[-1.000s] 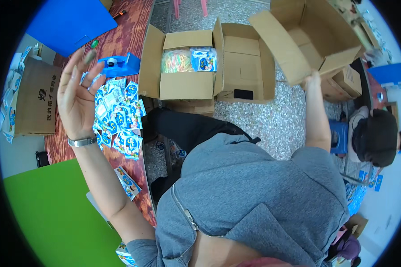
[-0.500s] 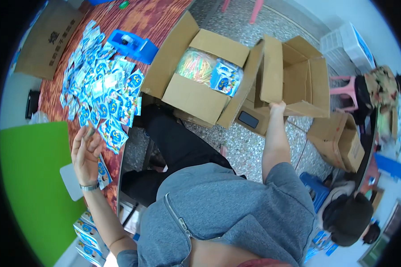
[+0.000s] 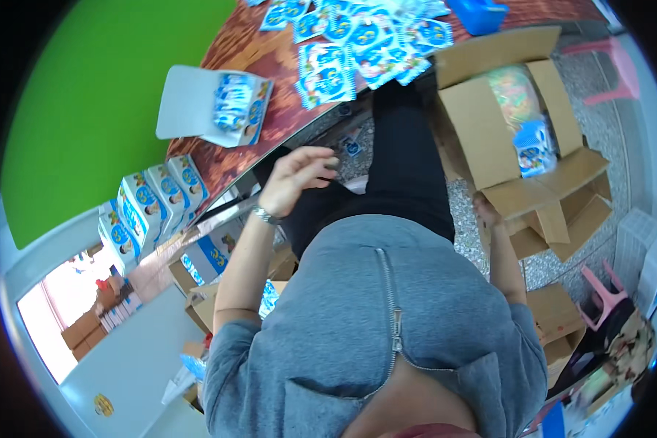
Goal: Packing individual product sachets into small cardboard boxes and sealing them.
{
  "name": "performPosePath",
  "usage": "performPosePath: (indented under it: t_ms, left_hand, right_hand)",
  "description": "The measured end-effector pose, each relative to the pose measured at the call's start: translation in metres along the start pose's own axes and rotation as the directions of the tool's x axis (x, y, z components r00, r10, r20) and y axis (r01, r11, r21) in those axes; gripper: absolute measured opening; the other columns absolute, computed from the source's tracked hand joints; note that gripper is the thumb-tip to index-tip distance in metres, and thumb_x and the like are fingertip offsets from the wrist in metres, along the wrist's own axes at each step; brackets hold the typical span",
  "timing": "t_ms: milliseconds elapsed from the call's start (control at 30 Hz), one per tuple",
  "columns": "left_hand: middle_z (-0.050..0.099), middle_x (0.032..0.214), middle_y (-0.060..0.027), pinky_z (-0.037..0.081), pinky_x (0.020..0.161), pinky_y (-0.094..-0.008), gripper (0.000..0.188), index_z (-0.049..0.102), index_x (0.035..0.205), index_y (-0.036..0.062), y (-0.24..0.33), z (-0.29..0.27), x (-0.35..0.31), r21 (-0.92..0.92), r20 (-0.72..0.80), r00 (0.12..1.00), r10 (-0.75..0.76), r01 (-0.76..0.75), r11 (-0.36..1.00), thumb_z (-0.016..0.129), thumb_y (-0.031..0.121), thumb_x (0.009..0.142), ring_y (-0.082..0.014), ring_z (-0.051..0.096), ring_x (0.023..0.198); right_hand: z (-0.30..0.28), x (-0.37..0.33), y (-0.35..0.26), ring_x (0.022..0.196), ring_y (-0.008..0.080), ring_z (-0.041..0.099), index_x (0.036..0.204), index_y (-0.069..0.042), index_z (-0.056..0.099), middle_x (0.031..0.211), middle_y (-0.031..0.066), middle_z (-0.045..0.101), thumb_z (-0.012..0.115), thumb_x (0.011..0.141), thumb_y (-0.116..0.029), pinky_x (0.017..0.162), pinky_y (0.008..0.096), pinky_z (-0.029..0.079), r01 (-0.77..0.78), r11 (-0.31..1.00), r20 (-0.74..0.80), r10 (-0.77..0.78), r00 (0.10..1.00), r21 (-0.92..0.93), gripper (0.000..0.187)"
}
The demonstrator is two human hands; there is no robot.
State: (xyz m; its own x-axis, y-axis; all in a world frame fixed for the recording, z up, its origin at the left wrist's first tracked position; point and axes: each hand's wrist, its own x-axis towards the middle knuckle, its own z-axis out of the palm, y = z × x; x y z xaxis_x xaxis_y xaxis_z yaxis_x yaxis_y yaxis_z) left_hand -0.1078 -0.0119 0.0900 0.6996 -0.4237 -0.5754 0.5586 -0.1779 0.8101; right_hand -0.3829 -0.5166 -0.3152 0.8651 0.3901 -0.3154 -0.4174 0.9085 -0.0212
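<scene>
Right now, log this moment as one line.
left hand: open, above table edge | right hand: on carton flap | packets: spread on table

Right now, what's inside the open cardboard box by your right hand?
The open cardboard box holds a bundle of colourful wrapped items and a blue and white packet in front of it. Anything beneath them is covered. The right hand touches a lower flap.

Bright even daylight, blown-out glare at lower left, heavy fisheye bending toward dark rim, slight motion blur
</scene>
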Motion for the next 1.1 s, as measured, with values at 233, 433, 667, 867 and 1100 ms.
performPosePath:
  t_ms: [233,433,667,867,1100]
  left_hand:
    - [0.072,0.094,-0.0132,0.055,0.076,-0.0333,0.024,0.067,0.110,0.0039,-0.099,-0.044,0.047,0.616,0.079,0.991,0.108,-0.134,0.776,0.063,0.019,0.093,-0.0219,0.070,0.085]
    - [0.071,0.095,-0.0210,0.054,0.081,-0.0476,0.032,0.063,0.118,0.0102,-0.135,-0.031,0.111,0.784,0.307,0.951,-0.016,-0.244,0.571,0.056,0.025,0.091,-0.0407,0.068,0.088]
    - [0.049,0.133,-0.0369,0.049,0.091,-0.0571,0.087,0.018,0.154,0.0023,-0.275,0.005,0.118,0.883,0.452,0.758,-0.470,-0.305,0.357,0.060,0.036,0.085,-0.0515,0.053,0.118]
    - [0.051,0.130,-0.0306,0.052,0.076,-0.0634,0.075,0.025,0.153,0.0068,-0.262,0.043,0.085,0.948,0.319,0.791,-0.523,-0.258,0.188,0.057,0.029,0.088,-0.0478,0.058,0.109]
    - [0.048,0.134,-0.0195,0.055,0.075,-0.0539,0.070,0.032,0.151,0.0190,-0.223,0.088,0.056,0.839,0.239,0.801,-0.549,0.114,0.532,0.060,0.016,0.087,-0.0443,0.062,0.104]
  right_hand:
    - [0.263,0.068,0.060,0.070,0.0160,0.064,0.099,-0.002,0.065,0.076,0.0092,0.065,0.060,0.097,-0.022,0.063,0.0327,0.050,-0.442,-0.288,-0.329,-0.366,0.870,-0.849,0.021]
    - [0.425,0.159,0.071,0.077,0.0238,0.066,0.105,-0.003,0.065,0.083,0.0138,0.067,0.060,0.096,-0.016,0.068,0.0355,0.051,-0.346,-0.386,-0.181,-0.404,0.897,-0.855,0.016]
    - [0.447,0.258,0.072,0.086,0.0337,0.069,0.111,-0.008,0.065,0.097,0.0140,0.071,0.061,0.093,-0.020,0.075,0.0420,0.055,-0.170,-0.511,-0.154,-0.074,0.985,-0.842,0.021]
    - [0.449,0.285,0.075,0.087,0.0351,0.068,0.112,-0.010,0.064,0.100,0.0137,0.070,0.061,0.093,-0.022,0.076,0.0450,0.055,-0.128,-0.523,-0.232,0.138,0.963,-0.843,0.023]
    - [0.419,0.306,0.074,0.089,0.0351,0.068,0.115,-0.012,0.065,0.103,0.0140,0.070,0.059,0.095,-0.025,0.078,0.0452,0.055,-0.095,-0.566,-0.344,0.351,0.871,-0.819,0.025]
